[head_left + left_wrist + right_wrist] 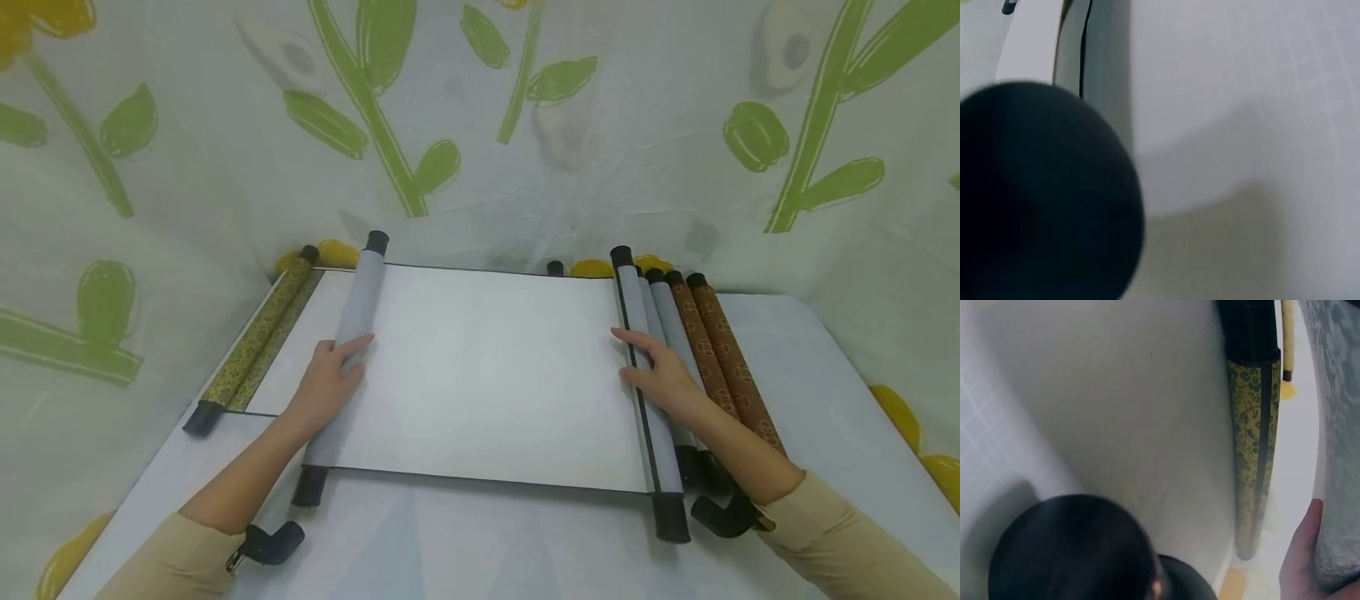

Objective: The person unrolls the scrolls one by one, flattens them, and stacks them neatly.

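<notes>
A hanging scroll with a blank white sheet lies partly unrolled between two pale grey rolls with black end knobs. My left hand grips the left roll, its thumb and a finger showing on the inner side. My right hand holds the right roll about its middle, fingertips pointing in over the sheet. In the right wrist view, part of that hand lies against a grey patterned roll. The left wrist view hides the left hand; a dark round shape fills its corner.
Beneath the left side lies another scroll with a yellow-green patterned roll. Several more rolls, grey and brown-patterned, lie side by side at the right. A white table carries everything, backed by a leaf-printed curtain.
</notes>
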Motion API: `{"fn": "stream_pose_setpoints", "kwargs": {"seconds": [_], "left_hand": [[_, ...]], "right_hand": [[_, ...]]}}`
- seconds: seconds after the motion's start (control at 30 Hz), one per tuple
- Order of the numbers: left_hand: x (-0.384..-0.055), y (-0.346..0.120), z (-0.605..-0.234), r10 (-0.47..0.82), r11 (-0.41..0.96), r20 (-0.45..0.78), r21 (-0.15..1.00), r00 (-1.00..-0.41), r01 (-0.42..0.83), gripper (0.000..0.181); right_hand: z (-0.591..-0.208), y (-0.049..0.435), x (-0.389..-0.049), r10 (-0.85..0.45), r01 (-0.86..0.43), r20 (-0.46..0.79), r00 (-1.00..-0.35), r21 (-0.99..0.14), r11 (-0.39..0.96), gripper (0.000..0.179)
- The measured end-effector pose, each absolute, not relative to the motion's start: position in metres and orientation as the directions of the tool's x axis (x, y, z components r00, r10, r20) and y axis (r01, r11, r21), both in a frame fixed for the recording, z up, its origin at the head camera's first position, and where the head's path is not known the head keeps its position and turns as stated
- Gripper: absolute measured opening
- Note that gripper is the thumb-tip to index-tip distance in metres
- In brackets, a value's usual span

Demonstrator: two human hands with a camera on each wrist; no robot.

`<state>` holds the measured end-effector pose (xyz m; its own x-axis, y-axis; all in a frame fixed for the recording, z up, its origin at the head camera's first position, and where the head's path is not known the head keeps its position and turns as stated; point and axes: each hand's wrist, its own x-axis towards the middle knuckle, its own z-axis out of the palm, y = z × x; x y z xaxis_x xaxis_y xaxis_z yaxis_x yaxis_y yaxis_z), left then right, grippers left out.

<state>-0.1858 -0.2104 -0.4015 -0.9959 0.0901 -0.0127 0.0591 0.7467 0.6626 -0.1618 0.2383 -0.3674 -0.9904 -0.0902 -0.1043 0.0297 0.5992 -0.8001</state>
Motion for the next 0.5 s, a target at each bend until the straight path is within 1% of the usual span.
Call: {"fn": "stream_pose_setpoints", "kwargs": {"seconds": [0.17,0.3,0.37,0.5], "left_hand": [[-0.184,-0.217,-0.402,0.072,0.77,-0.003,0.636,-0.997,0.054,0.045],[-0.186,-0.221,-0.402,0.057,0.756,0.001,0.653,-0.998,0.044,0.045],[-0.187,-0.222,-0.402,0.052,0.751,-0.004,0.659,-0.999,0.037,0.048],[-0.187,-0.224,-0.402,0.051,0.751,-0.021,0.66,-0.998,0.025,0.058]], "right_hand": [[-0.368,0.241,-0.162,-0.072,0.056,-0.126,-0.989,-0.79,0.611,0.061],[-0.368,0.242,-0.162,-0.07,0.053,-0.123,-0.99,-0.779,0.625,0.07],[-0.369,0.242,-0.162,-0.081,0.04,-0.114,-0.99,-0.785,0.619,0.074],[-0.369,0.242,-0.162,-0.08,0.047,-0.12,-0.989,-0.792,0.608,0.075]]}}
